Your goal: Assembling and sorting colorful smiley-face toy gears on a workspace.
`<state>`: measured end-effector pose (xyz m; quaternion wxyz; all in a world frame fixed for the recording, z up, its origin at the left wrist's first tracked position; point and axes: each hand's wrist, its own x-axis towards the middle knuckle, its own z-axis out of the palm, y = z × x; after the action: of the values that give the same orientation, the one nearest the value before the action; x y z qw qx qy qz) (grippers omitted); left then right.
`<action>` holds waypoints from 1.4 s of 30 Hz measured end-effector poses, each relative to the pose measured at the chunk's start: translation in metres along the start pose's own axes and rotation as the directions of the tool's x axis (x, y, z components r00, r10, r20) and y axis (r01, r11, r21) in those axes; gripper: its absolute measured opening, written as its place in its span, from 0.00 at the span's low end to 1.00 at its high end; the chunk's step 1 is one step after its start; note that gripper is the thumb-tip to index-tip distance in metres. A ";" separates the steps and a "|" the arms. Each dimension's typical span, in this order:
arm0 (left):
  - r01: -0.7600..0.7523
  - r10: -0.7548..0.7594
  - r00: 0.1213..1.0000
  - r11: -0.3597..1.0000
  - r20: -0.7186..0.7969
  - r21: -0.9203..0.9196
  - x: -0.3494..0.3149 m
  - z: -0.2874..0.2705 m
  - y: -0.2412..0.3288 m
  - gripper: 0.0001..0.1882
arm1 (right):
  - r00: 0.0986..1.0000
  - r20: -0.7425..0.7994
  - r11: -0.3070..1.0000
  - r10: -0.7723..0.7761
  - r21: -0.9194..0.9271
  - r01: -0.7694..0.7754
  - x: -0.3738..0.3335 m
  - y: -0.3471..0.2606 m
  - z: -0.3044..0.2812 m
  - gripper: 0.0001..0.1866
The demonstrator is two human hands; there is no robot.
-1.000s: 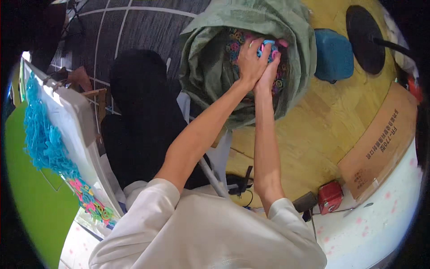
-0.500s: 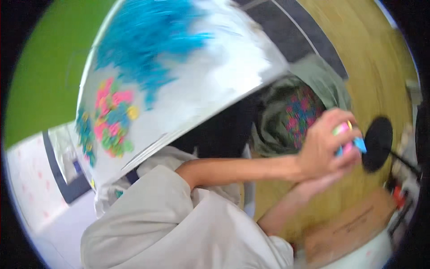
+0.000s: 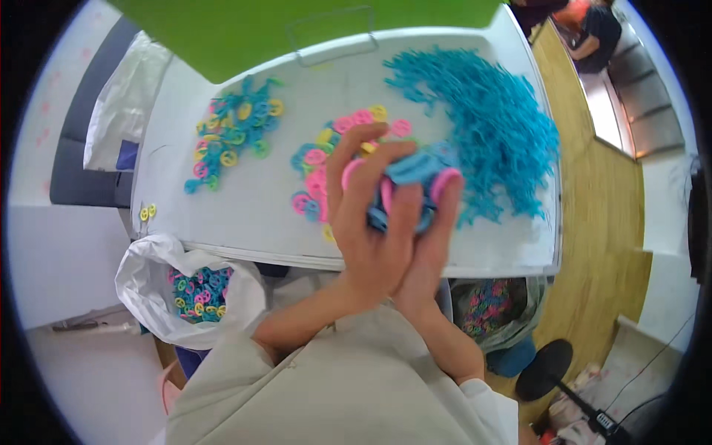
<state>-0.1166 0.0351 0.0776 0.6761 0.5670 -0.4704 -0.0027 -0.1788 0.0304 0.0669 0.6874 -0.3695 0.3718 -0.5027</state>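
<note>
Cupped together above the white tabletop (image 3: 326, 81), my left hand (image 3: 367, 241) and my right hand (image 3: 424, 271) hold a handful of small blue and pink plastic pieces (image 3: 421, 169). Fingers of both hands curl round the pieces and partly hide them. Under and beyond the hands lies a pile of small round pieces (image 3: 315, 157) in pink, yellow, blue and green. A large heap of thin teal plastic pieces (image 3: 497, 119) spreads over the right side. Farther left is a cluster of teal pieces with coloured round parts (image 3: 237, 126).
Left of my lap, a white bag (image 3: 137, 278) holds many mixed coloured pieces. A grey-green bag (image 3: 530, 322) with small coloured pieces hangs at the right. A green panel (image 3: 245, 30) stands along the back. Two yellow pieces (image 3: 148, 212) lie near the left front corner. Another person (image 3: 597, 37) is far right.
My view has swung back to face the table. Both hands, closed round coloured pieces, have come from the grey-green bag on the right to above the round pieces on the table.
</note>
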 end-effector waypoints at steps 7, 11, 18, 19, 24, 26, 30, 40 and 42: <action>0.304 -0.303 0.952 0.952 -0.051 0.020 0.030 -0.026 -0.065 0.14 | 0.988 0.053 0.989 0.144 -0.042 -0.142 0.053 0.055 0.051 0.28; 0.363 -0.361 0.930 0.931 -0.071 0.024 0.029 -0.027 -0.081 0.15 | 0.997 0.018 0.977 0.070 -0.203 -0.065 0.056 0.048 0.063 0.27; 0.386 -0.384 0.921 0.922 -0.072 0.018 0.023 -0.024 -0.099 0.16 | 0.987 0.103 0.930 -0.119 -0.337 0.148 0.068 0.060 0.055 0.22; 0.375 -0.372 0.926 0.926 -0.060 0.048 0.024 -0.024 -0.100 0.16 | 0.989 0.102 0.931 -0.111 -0.337 0.139 0.071 0.063 0.051 0.22; 0.330 -0.329 0.944 0.941 -0.031 0.075 0.024 -0.024 -0.107 0.16 | 0.932 0.225 0.793 -0.284 -0.490 0.360 0.084 0.077 0.033 0.18; 0.325 -0.324 0.946 0.942 -0.020 0.081 0.023 -0.026 -0.107 0.15 | 0.918 0.253 0.787 -0.304 -0.476 0.392 0.087 0.072 0.035 0.16; 0.299 -0.302 0.953 0.951 0.024 0.082 0.023 -0.027 -0.105 0.15 | 0.905 0.260 0.802 -0.336 -0.425 0.419 0.086 0.068 0.034 0.13; 0.388 -0.393 0.919 0.916 -0.039 -0.104 0.027 -0.052 -0.090 0.13 | 0.885 0.365 0.776 -0.288 -0.454 0.439 0.092 0.055 0.029 0.09; 0.344 -0.344 0.939 0.939 -0.014 0.027 0.017 -0.075 -0.078 0.17 | 0.879 0.369 0.772 -0.302 -0.446 0.453 0.093 0.048 0.019 0.10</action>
<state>-0.0177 0.0551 0.0348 0.6592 0.6502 -0.3609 -0.1113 -0.1219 -0.0464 0.0201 0.4903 -0.6748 0.3110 -0.4556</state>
